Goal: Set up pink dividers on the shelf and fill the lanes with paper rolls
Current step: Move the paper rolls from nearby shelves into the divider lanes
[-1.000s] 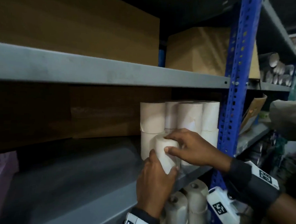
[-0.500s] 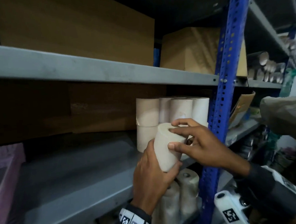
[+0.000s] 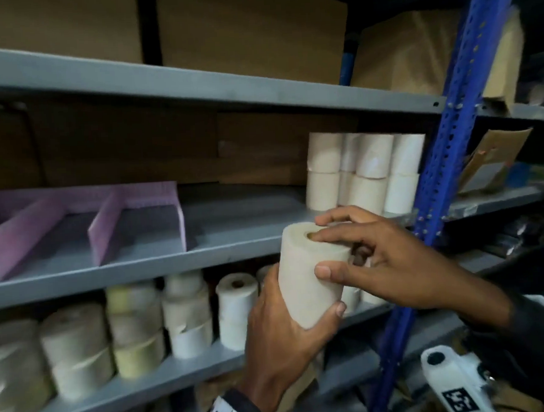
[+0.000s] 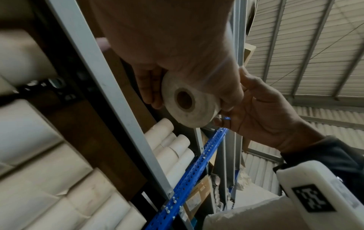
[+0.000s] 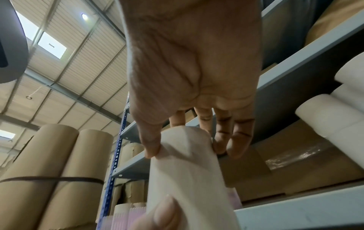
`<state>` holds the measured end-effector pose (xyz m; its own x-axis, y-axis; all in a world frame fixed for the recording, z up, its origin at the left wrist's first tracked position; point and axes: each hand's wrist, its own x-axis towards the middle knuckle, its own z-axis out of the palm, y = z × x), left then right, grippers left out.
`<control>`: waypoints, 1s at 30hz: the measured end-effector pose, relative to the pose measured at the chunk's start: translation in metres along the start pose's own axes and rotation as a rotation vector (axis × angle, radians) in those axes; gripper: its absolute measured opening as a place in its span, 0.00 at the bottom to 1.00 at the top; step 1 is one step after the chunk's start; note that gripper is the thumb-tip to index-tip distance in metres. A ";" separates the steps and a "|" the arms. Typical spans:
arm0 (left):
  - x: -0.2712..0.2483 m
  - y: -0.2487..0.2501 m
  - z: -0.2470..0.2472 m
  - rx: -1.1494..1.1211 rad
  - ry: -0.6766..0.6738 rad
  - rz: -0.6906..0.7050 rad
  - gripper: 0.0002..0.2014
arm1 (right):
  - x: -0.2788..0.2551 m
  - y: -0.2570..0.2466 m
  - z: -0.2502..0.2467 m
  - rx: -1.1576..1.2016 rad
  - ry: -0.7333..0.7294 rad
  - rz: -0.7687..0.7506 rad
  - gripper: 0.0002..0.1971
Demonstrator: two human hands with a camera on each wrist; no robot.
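I have a cream-white cylindrical paper roll [image 3: 312,273] held up in front of the grey metal shelf [image 3: 235,248], clear of its surface and tilted slightly, its hollow core end facing up toward my head camera. My left hand [image 3: 284,340] wraps the lower half of the roll from beneath, thumb on one side and fingers curled around the other. My right hand [image 3: 390,259] comes in from the right and pinches the top portion: the thumb presses the roll's side while the index finger lies across the top face near the core hole. From my left wrist camera I can see the roll's other end [image 4: 189,101], and from the right wrist the right thumb [image 5: 151,140] seems to nip a loose edge of paper, though blur makes that uncertain. The pink plastic dividers [image 3: 108,227] stand upright on the left part of the same shelf, forming open lanes, well apart from the held roll. A two-high stack of white paper rolls [image 3: 363,172] sits at the shelf's right end, beside the blue perforated steel upright [image 3: 449,127]. Brown cardboard boxes [image 3: 249,30] fill the shelf above, and more rolls [image 3: 132,329] line the one below.
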<state>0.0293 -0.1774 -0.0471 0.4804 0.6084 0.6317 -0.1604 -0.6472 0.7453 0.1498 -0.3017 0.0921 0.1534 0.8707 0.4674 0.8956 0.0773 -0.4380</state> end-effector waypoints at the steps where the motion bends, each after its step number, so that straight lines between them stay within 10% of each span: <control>1: -0.014 0.003 -0.012 0.010 0.008 -0.016 0.35 | -0.003 -0.010 0.005 -0.002 -0.056 -0.006 0.30; 14: -0.125 0.025 -0.167 0.217 0.190 -0.089 0.36 | 0.016 -0.129 0.086 0.006 -0.433 -0.155 0.32; 30: -0.193 0.009 -0.422 0.325 0.394 -0.138 0.40 | 0.081 -0.330 0.259 0.203 -0.407 -0.387 0.26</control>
<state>-0.4284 -0.1069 -0.0720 0.1073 0.7842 0.6112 0.1875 -0.6197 0.7621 -0.2421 -0.1305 0.0756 -0.3763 0.8738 0.3079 0.7507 0.4823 -0.4515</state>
